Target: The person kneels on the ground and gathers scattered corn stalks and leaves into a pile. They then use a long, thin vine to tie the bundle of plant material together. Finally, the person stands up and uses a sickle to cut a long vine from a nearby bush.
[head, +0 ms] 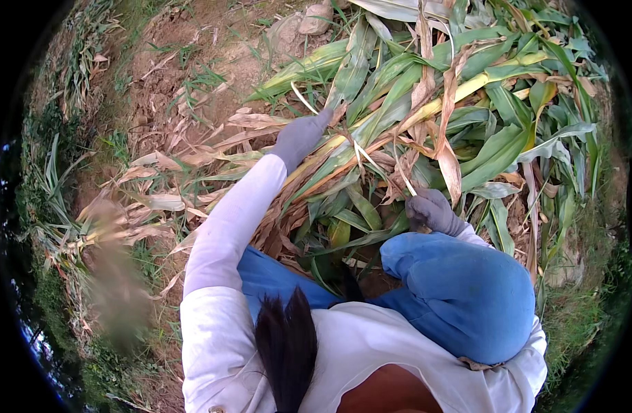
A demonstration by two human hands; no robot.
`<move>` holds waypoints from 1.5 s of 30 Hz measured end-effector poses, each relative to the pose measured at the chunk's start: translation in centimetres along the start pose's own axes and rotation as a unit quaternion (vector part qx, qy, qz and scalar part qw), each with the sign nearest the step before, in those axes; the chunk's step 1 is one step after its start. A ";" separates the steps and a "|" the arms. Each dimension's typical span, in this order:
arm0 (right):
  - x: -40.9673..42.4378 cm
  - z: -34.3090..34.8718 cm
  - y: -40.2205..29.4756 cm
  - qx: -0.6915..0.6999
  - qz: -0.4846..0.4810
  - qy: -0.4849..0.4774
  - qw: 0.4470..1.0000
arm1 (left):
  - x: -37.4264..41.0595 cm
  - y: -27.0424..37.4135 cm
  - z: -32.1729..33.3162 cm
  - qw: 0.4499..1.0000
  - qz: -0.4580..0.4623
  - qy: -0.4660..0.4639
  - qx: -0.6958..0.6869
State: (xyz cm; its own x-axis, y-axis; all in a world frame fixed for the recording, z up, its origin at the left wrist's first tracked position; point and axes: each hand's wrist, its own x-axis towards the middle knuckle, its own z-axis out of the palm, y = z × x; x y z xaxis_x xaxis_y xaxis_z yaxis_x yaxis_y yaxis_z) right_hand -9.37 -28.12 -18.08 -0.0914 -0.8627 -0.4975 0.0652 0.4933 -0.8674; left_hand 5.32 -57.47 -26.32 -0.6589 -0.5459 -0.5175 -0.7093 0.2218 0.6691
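Note:
My left hand [301,138], in a grey glove, is at the near left side of a bundle of cut maize stalks [419,113]. Its fingers are closed at one end of a pale cord-like strip [304,98] that curves up from the fingertips. My right hand [433,210], also gloved, is shut on another length of pale strip [402,168], close to my raised knee [455,289]. Green and dry brown leaves [447,139] hang over the bundle and hide where the strip runs between my hands.
Dry maize leaves [156,201] lie across the reddish soil [161,57] to the left. Stones [316,19] sit beyond the bundle. Grass [574,315] grows at the right. A blurred brownish shape [117,279] crosses the left side of the view.

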 end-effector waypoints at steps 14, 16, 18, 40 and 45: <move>-2.7 -0.1 0.8 0.236 0.039 0.057 0.969 | -0.9 1.1 5.2 0.924 0.114 0.090 -0.355; -2.9 0.6 0.3 0.213 0.063 0.063 0.973 | -0.5 2.2 4.4 0.930 0.094 0.062 -0.351; -2.3 -0.1 -0.4 -0.009 -0.073 0.107 0.992 | -0.2 3.1 3.7 0.950 0.084 0.030 -0.300; 17.3 -1.0 -8.1 -0.417 -0.172 -0.017 0.893 | -3.4 2.6 2.7 0.958 0.007 -0.089 -0.271; 15.3 0.1 -6.1 -0.470 -0.155 0.018 0.868 | -3.3 3.2 2.9 0.859 -0.063 -0.039 -0.507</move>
State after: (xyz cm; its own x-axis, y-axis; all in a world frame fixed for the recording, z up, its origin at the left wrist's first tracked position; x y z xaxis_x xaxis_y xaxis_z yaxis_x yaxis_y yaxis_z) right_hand -11.09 -44.37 -20.40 0.0094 -0.9747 -0.2235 -0.8073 0.1245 -0.5769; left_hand 4.48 -52.65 -24.03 -0.6355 -0.4496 -0.6277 -0.2195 -0.6742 0.7052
